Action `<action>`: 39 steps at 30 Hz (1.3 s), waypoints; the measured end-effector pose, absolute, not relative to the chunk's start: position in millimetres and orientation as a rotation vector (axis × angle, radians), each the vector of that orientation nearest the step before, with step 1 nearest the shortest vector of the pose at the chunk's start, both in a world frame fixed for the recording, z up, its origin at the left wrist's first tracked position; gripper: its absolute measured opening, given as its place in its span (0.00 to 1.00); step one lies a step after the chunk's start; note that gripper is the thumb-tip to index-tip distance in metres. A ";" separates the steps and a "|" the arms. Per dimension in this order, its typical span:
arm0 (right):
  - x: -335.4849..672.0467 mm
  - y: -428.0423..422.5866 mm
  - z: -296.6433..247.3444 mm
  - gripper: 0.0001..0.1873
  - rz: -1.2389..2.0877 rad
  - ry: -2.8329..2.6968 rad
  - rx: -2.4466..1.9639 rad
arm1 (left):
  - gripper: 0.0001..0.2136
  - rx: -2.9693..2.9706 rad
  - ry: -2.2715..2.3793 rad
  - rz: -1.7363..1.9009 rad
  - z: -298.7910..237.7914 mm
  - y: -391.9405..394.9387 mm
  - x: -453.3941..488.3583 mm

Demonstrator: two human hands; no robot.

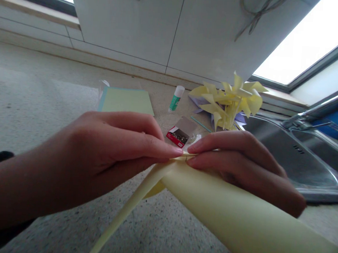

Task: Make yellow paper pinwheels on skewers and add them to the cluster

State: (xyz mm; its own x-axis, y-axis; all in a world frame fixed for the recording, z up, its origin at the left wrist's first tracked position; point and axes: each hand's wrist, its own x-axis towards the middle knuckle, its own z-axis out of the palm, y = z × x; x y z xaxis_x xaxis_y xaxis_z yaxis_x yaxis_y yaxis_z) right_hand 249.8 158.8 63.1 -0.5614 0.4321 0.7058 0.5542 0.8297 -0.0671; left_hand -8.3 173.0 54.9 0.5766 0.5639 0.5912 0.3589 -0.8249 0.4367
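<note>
Both my hands meet at the centre of the view over a pale yellow paper sheet [237, 218] held above the speckled countertop [29, 106]. My left hand [104, 153] has its fingers pressed together, pinching the paper's folded corner. My right hand [241, 161] pinches the same corner from the other side, fingertips touching those of the left. The sheet curls down to the lower right, and a narrow folded edge [123, 215] runs toward the bottom. A small pin or staple may sit at the pinched point; too small to tell.
Behind the hands lie a red box of pins [177, 134], a glue stick [175, 99], a stack of green paper [126, 101] and a cluster of yellow paper pinwheels [230, 101]. A steel sink [298, 161] with a faucet [315, 110] fills the right side.
</note>
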 end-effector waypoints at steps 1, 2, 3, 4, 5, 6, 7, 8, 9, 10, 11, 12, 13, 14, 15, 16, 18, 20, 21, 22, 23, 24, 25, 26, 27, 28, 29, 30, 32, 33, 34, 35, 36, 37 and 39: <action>249.1 159.0 62.6 0.11 -0.183 -2.240 -0.711 | 0.11 2.537 0.764 1.093 54.8 173.1 -8.4; 248.4 159.1 61.9 0.11 -0.154 -2.227 -0.707 | 0.11 2.535 0.762 1.095 54.7 173.1 -8.6; 247.7 159.2 61.0 0.11 -0.128 -2.214 -0.709 | 0.11 2.536 0.759 1.098 54.5 173.1 -8.7; 247.1 159.3 60.1 0.11 -0.113 -2.206 -0.712 | 0.11 2.540 0.754 1.099 54.3 173.1 -8.7; 246.4 159.4 59.1 0.11 -0.102 -2.196 -0.715 | 0.11 2.543 0.752 1.102 54.1 173.2 -8.8; 245.8 159.5 58.2 0.12 -0.094 -2.184 -0.716 | 0.11 2.546 0.749 1.105 53.9 173.2 -8.8; 245.2 159.6 57.4 0.13 -0.086 -2.171 -0.714 | 0.11 2.548 0.747 1.108 53.8 173.2 -8.8; 244.7 159.7 56.7 0.14 -0.077 -2.159 -0.710 | 0.11 2.548 0.746 1.105 53.8 173.1 -8.7; 244.2 160.0 56.1 0.14 -0.068 -2.150 -0.700 | 0.11 2.549 0.744 1.100 53.8 173.0 -8.7; 243.8 160.2 55.8 0.15 -0.058 -2.145 -0.692 | 0.11 2.547 0.747 1.098 53.9 172.7 -8.7; 243.5 160.5 55.5 0.15 -0.050 -2.143 -0.687 | 0.11 2.546 0.751 1.096 54.1 172.5 -8.6; 243.3 160.9 55.4 0.15 -0.044 -2.143 -0.685 | 0.11 2.545 0.755 1.091 54.3 172.2 -8.5; 243.1 161.2 55.3 0.15 -0.040 -2.142 -0.687 | 0.11 2.546 0.758 1.092 54.5 171.9 -8.4; 242.9 161.7 55.2 0.14 -0.040 -2.139 -0.690 | 0.11 2.546 0.760 1.088 54.8 171.6 -8.1; 242.7 162.1 55.1 0.14 -0.041 -2.134 -0.690 | 0.11 2.547 0.762 1.084 55.1 171.4 -7.9; 242.3 162.5 54.9 0.14 -0.042 -2.130 -0.688 | 0.11 2.549 0.765 1.074 55.4 171.1 -7.6; 241.4 163.4 54.3 0.15 -0.046 -2.126 -0.674 | 0.11 2.546 0.779 1.056 55.9 170.6 -7.2; 240.0 164.1 53.5 0.16 -0.051 -2.115 -0.662 | 0.11 2.543 0.785 1.050 56.4 170.4 -6.8; 239.4 164.4 53.1 0.16 -0.051 -2.107 -0.655 | 0.11 2.543 0.786 1.049 56.7 170.3 -6.7; 238.9 164.6 52.8 0.16 -0.047 -2.099 -0.651 | 0.11 2.543 0.782 1.051 57.0 170.3 -6.7; 238.5 164.7 52.6 0.16 -0.036 -2.093 -0.646 | 0.11 2.543 0.774 1.059 57.4 170.2 -6.7; 238.3 164.7 52.5 0.15 -0.019 -2.092 -0.641 | 0.11 2.542 0.771 1.057 58.0 170.0 -6.7; 238.3 164.7 52.5 0.14 0.006 -2.095 -0.634 | 0.11 2.539 0.773 1.044 58.7 169.6 -6.8; 238.4 164.6 52.5 0.12 0.035 -2.101 -0.629 | 0.10 2.536 0.780 1.023 59.5 169.1 -7.0; 238.7 164.4 52.6 0.11 0.064 -2.105 -0.624 | 0.10 2.534 0.785 0.995 60.3 168.5 -7.1; 239.0 164.3 52.7 0.09 0.088 -2.105 -0.619 | 0.11 2.531 0.790 0.968 61.2 167.9 -7.2; 239.4 164.3 52.8 0.08 0.104 -2.103 -0.613 | 0.11 2.525 0.800 0.944 62.0 167.3 -7.3; 239.8 164.3 52.9 0.08 0.112 -2.100 -0.612 | 0.11 2.518 0.805 0.932 62.6 166.8 -7.3; 240.8 164.6 53.0 0.07 0.111 -2.097 -0.611 | 0.11 2.496 0.827 0.938 63.1 166.2 -7.3; 241.4 164.9 53.1 0.07 0.115 -2.102 -0.614 | 0.11 2.484 0.844 0.945 63.1 166.3 -7.3; 242.1 165.1 53.3 0.06 0.123 -2.107 -0.617 | 0.10 2.475 0.863 0.953 62.8 166.5 -7.3; 242.9 165.4 53.5 0.06 0.133 -2.110 -0.621 | 0.10 2.473 0.871 0.967 62.4 167.0 -7.3; 243.7 165.6 53.8 0.06 0.144 -2.114 -0.626 | 0.10 2.475 0.868 0.987 62.0 167.5 -7.2; 244.4 165.7 54.1 0.06 0.153 -2.118 -0.628 | 0.10 2.481 0.861 1.007 61.7 168.1 -7.0; 245.5 166.1 54.7 0.08 0.155 -2.131 -0.636 | 0.10 2.489 0.841 1.030 61.5 169.2 -6.4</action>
